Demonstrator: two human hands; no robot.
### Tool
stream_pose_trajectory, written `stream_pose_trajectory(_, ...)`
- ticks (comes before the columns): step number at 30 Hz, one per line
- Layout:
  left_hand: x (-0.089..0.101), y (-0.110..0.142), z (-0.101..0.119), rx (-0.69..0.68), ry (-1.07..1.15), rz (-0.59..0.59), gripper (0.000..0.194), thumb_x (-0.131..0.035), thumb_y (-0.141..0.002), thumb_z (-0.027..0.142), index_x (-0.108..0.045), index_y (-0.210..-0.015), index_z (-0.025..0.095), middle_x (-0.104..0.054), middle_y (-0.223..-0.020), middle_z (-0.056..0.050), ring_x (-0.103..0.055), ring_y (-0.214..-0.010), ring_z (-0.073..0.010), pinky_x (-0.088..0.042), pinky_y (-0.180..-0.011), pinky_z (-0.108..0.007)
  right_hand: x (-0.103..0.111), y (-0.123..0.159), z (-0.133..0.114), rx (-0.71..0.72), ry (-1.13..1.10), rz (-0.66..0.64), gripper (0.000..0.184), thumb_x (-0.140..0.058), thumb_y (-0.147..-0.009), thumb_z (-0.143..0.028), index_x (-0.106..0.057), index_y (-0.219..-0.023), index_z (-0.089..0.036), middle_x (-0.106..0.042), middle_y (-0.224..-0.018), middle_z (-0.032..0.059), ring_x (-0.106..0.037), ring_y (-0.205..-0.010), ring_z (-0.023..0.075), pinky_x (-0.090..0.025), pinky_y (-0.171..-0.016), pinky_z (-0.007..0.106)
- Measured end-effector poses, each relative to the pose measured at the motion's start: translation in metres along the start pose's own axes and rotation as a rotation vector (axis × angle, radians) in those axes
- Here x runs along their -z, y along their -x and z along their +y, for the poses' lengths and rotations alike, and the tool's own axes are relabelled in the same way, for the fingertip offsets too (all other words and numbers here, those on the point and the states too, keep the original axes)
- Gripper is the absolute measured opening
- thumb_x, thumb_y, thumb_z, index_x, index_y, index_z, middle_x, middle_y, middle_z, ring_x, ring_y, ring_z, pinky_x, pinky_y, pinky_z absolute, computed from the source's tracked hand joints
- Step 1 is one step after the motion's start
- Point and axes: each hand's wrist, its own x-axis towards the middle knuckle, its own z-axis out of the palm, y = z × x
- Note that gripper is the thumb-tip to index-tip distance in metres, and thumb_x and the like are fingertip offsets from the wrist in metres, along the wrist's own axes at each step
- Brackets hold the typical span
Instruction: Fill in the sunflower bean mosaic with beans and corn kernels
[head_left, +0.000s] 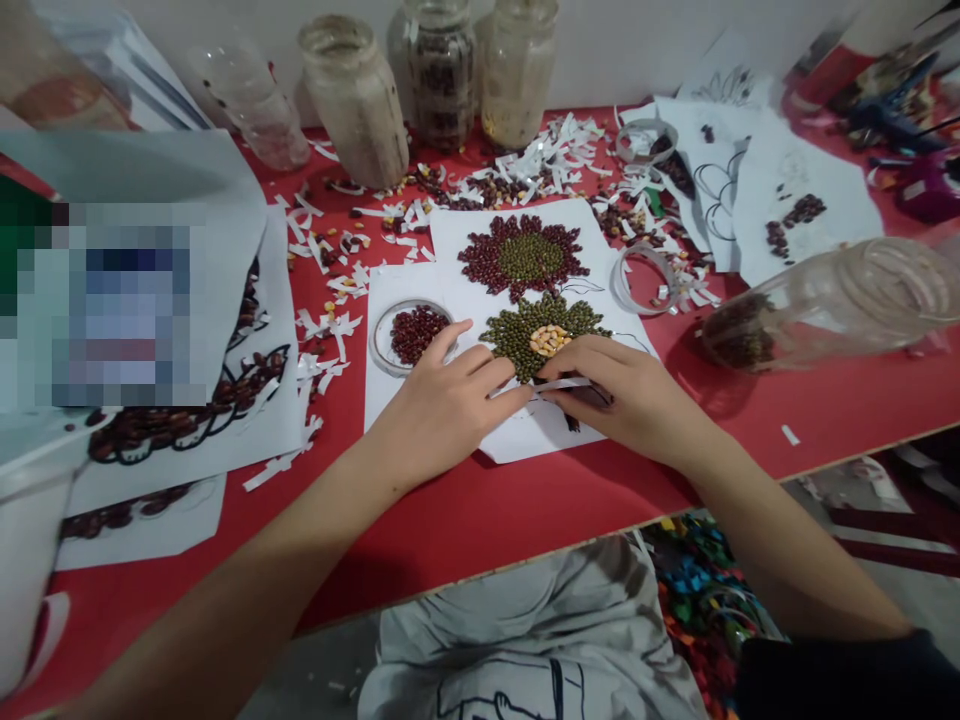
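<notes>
A small dish of red beans sat just beside the left hand, whose fingers lay flat, pressing on the white sheet. The right hand pinched a thin paper strip below the green bean flower.

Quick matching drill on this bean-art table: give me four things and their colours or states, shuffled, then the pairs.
Things:
1. upper flower
2. lower flower
3. small dish
4. jar at right

States:
A. lying on its side
B. green beans, yellow centre
C. holds red beans, beside the left hand
D. red beans, green centre

Pairs: 1-D, 2-B, 3-C, 4-A
</notes>
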Motion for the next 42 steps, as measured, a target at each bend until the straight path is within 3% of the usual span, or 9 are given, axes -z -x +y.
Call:
stream_pose_trajectory(13, 0.002, 0.0, 0.0, -0.009, -0.011, -0.025, 0.022, -0.049, -0.101, 0.015, -0.07, -0.102, 0.021, -0.066, -0.086, 0.0, -0.059, -0.084, -0.0162, -0.044, -0.109, -0.052, 0.002, 0.001, -0.006, -0.015, -0.053, 0.023, 0.002, -0.066, -0.091, -0.017, -0.067, -0.091, -0.02, -0.071, -0.09, 0.0062, -0.069, -0.084, 0.0161, -0.056, -0.073, 0.027)
stream_pose_trajectory(24, 0.003, -0.001, 0.001, -0.031, -0.051, -0.041, 0.024, -0.047, -0.1, 0.011, -0.07, -0.1, 0.02, -0.065, -0.086, -0.001, -0.057, -0.084, -0.0167, -0.045, -0.109, -0.052, -0.003, 0.001, -0.015, -0.159, -0.01, 0.025, 0.012, -0.062, -0.089, -0.01, -0.06, -0.094, -0.021, -0.068, -0.084, 0.0009, -0.058, -0.064, 0.0111, -0.044, -0.056, 0.022)
stream_pose_trajectory(32, 0.003, -0.001, -0.004, -0.063, -0.048, -0.032, 0.025, -0.046, -0.101, 0.012, -0.069, -0.103, 0.021, -0.068, -0.092, -0.002, -0.058, -0.087, -0.017, -0.044, -0.109, -0.052, -0.005, 0.0, -0.018, -0.184, -0.002, 0.038, 0.012, -0.061, -0.089, -0.01, -0.059, -0.092, -0.022, -0.066, -0.081, -0.0004, -0.053, -0.059, 0.0101, -0.042, -0.056, 0.022)
stream_pose_trajectory(42, 0.003, -0.002, 0.002, -0.028, -0.056, -0.046, 0.023, -0.048, -0.098, 0.009, -0.069, -0.099, 0.02, -0.066, -0.088, -0.002, -0.057, -0.086, -0.0194, -0.047, -0.105, -0.051, -0.005, 0.001, -0.018, -0.065, 0.081, 0.042, 0.012, -0.058, -0.09, -0.01, -0.057, -0.089, -0.022, -0.066, -0.078, 0.0008, -0.058, -0.066, 0.0134, -0.043, -0.058, 0.023)
